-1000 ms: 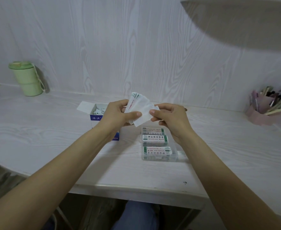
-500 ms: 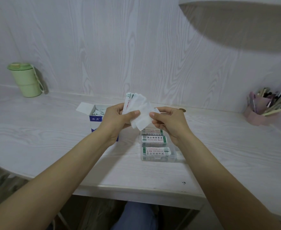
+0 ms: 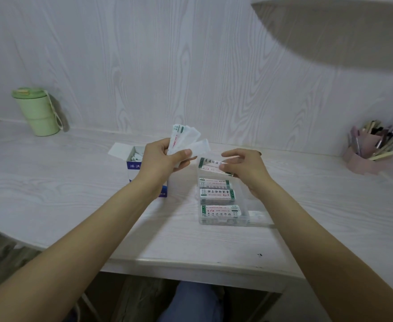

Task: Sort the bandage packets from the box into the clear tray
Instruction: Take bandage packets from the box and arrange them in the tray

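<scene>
White packet between right fingers

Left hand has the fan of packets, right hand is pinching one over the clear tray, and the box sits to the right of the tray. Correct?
Not quite. In the head view the box sits to the left of the clear tray, behind the left hand. The rest holds: that hand holds the fan of packets, and the right hand pinches a single packet over the tray.

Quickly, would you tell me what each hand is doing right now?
Left hand: grips a fan of bandage packets.
Right hand: pinches one single packet above the clear tray.
</scene>
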The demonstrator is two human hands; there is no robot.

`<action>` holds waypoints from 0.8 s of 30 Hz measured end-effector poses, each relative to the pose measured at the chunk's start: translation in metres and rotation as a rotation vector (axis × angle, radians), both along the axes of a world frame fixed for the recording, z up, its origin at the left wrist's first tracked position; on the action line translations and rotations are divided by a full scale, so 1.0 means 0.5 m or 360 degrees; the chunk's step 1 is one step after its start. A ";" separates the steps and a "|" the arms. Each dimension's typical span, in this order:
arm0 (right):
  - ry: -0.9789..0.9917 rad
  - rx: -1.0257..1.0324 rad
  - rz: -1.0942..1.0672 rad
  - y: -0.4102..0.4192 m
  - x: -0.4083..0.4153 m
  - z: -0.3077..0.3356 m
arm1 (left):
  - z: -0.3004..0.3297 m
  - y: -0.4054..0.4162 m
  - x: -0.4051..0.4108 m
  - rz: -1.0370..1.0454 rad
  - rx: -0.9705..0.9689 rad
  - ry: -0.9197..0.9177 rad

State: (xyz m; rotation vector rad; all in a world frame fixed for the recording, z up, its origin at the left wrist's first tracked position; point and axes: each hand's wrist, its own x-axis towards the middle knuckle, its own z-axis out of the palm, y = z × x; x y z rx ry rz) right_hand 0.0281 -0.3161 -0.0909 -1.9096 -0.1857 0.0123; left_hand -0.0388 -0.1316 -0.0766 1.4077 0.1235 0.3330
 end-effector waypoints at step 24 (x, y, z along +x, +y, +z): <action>-0.0227 -0.1378 0.0155 0.050 0.021 -0.018 | 0.004 -0.005 0.006 -0.0043 0.0025 -0.0002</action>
